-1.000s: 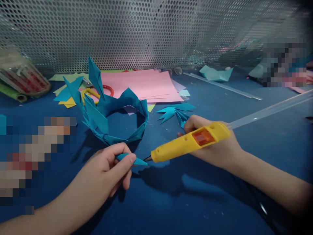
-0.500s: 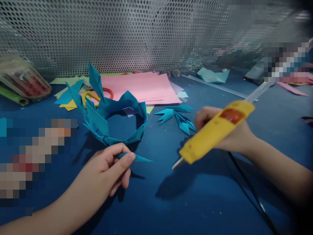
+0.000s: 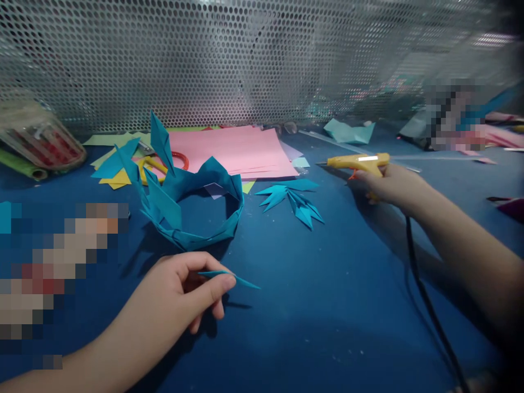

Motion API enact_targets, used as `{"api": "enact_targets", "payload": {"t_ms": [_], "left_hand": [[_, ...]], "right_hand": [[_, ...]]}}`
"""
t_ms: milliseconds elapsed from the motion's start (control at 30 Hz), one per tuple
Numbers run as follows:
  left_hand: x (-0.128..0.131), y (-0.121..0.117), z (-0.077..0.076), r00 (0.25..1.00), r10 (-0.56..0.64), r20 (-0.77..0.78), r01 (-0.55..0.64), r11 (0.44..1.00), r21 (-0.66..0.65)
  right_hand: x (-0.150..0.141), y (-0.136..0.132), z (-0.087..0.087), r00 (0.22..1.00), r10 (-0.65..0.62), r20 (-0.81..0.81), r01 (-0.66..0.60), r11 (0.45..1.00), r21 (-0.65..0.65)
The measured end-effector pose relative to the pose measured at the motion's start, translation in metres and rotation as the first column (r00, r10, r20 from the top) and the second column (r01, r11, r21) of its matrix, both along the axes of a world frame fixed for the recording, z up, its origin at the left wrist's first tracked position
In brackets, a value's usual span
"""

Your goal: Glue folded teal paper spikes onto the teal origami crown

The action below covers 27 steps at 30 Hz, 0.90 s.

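Between thumb and fingers, my left hand (image 3: 196, 289) pinches a small pointed piece of folded blue paper (image 3: 248, 283), its tip facing right. Just behind that hand stands a blue folded-paper crown (image 3: 204, 238), with tall points on its left side. My right hand (image 3: 382, 183) is wrapped around the handle of a yellow glue gun (image 3: 356, 160), whose nozzle points left. A clear glue stick (image 3: 434, 158) sticks out of the gun's back end. Several folded blue paper points (image 3: 301, 204) lie in a cluster between the crown and the gun.
Pink sheets (image 3: 241, 150) lie behind the crown, with scissors (image 3: 153, 168) at their left. A clear jar (image 3: 41, 134) and a green roll (image 3: 24, 165) are at far left. A perforated metal screen (image 3: 229, 65) borders the back. The black cord (image 3: 426, 300) runs toward the front right.
My right hand has carried the glue gun back and right, away from my left hand, and its nozzle now points left instead of down. My left hand keeps its pinch and shifts slightly nearer.
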<state>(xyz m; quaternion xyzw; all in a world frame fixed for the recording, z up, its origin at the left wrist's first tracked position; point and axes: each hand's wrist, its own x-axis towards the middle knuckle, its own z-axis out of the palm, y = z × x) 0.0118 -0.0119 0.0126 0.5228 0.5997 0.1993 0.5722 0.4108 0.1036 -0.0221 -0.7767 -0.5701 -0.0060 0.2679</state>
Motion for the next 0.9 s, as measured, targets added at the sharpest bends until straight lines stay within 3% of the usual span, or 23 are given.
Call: {"api": "enact_targets", "payload": {"t_ms": [100,200,300,367,433,467,500,533,567,633,667,767,900], "left_hand": [[0.003,-0.003,0.003,0.999,0.045,-0.021,-0.045,0.999,0.029],[0.002,-0.005,0.004,0.999,0.034,-0.028,-0.033,0.998,0.056],[-0.002,-0.005,0.002,0.995,-0.035,-0.093,0.054,0.976,0.210],[-0.006,-0.005,0.000,0.980,-0.088,-0.179,0.150,0.916,0.372],[-0.012,-0.005,-0.001,0.946,-0.128,-0.298,0.277,0.797,0.537],[-0.015,-0.005,-0.001,0.919,-0.141,-0.367,0.354,0.704,0.616],[-0.018,-0.005,-0.002,0.887,-0.138,-0.441,0.432,0.586,0.685],[-0.021,-0.005,-0.001,0.852,-0.109,-0.513,0.503,0.446,0.740],[-0.023,-0.005,-0.001,0.813,-0.061,-0.579,0.569,0.297,0.767],[-0.026,-0.007,0.001,0.750,0.085,-0.655,0.655,0.042,0.755],[-0.027,-0.008,0.003,0.726,0.160,-0.669,0.682,-0.041,0.730],[-0.029,-0.012,0.007,0.679,0.314,-0.664,0.726,-0.148,0.672],[-0.030,-0.017,0.009,0.648,0.385,-0.657,0.750,-0.171,0.639]], "right_hand": [[0.000,-0.002,0.004,0.987,-0.148,0.068,0.154,0.984,-0.090],[-0.012,-0.008,0.013,0.971,-0.210,0.118,0.213,0.977,-0.019],[-0.041,-0.019,0.026,0.985,-0.089,0.147,0.072,0.991,0.117],[-0.073,-0.032,0.036,0.984,0.084,0.158,-0.111,0.979,0.172],[-0.109,-0.051,0.046,0.947,0.278,0.160,-0.305,0.935,0.182],[-0.128,-0.061,0.050,0.899,0.406,0.163,-0.432,0.881,0.192],[-0.145,-0.072,0.052,0.758,0.626,0.182,-0.652,0.725,0.222],[-0.161,-0.082,0.054,0.604,0.774,0.189,-0.793,0.562,0.235],[-0.175,-0.091,0.055,0.488,0.856,0.169,-0.865,0.447,0.228],[-0.196,-0.103,0.055,0.355,0.922,0.155,-0.921,0.316,0.230],[-0.203,-0.107,0.054,0.325,0.930,0.170,-0.932,0.283,0.228],[-0.216,-0.110,0.050,0.302,0.909,0.289,-0.944,0.241,0.226],[-0.220,-0.108,0.052,0.302,0.847,0.437,-0.949,0.227,0.216]]}}
